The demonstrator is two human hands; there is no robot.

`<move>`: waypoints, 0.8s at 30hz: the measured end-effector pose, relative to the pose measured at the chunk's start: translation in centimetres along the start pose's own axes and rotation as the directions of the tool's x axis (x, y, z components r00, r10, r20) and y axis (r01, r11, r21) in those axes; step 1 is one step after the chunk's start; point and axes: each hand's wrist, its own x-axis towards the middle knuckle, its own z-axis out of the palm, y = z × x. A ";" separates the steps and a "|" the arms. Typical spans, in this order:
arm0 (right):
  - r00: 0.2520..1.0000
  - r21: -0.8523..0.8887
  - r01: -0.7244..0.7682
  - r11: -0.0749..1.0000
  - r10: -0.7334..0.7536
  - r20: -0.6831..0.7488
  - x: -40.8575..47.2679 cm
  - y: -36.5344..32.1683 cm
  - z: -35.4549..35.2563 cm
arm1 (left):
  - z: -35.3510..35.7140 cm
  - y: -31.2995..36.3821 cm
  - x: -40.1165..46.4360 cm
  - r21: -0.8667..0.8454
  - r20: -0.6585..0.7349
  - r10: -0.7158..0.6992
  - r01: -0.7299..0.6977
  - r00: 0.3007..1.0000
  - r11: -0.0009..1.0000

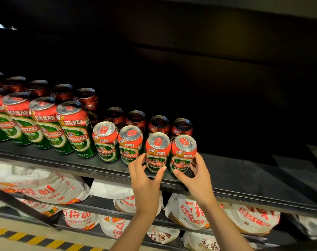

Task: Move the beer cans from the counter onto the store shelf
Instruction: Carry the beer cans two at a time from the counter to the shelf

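A person's left hand [144, 175] and right hand [196, 175] each curl around a short Tsingtao beer can at the front edge of a dark metal store shelf [244, 180], thumbs on the near face and fingers wrapping the outer sides. The left-hand can [157, 151] and right-hand can [183, 151] stand upright and touching, their labels facing outward, apparently being squared into line with the two short cans [118, 142] just beside them on the left. Further left stands a front row of tall cans [45, 124] of the same brand, with a darker back row behind both groups, so sizes are kept together. The cans are smooth, glossy aluminium cylinders with red shoulders, green bodies and silver tops bearing red pull tabs. The shelf surface to the right lies bare and matte. Below, soft white sacks [45, 187] printed in red sag on a lower shelf. No counter is in view.
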 end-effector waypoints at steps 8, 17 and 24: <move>1.000 0.086 -0.005 0.996 0.006 -0.007 -0.3 0.0 0.1 | 0.4 0.3 0.1 -0.026 -0.051 -0.051 0.049 0.997 0.998; 1.000 0.059 -0.006 0.998 0.007 -0.017 -0.1 0.1 0.4 | 0.9 0.4 0.1 -0.014 -0.071 -0.114 0.113 0.991 0.993; 1.000 0.042 -0.011 0.999 0.012 -0.022 0.0 -0.2 0.6 | 0.6 1.1 0.3 -0.031 -0.072 -0.148 0.147 0.986 0.989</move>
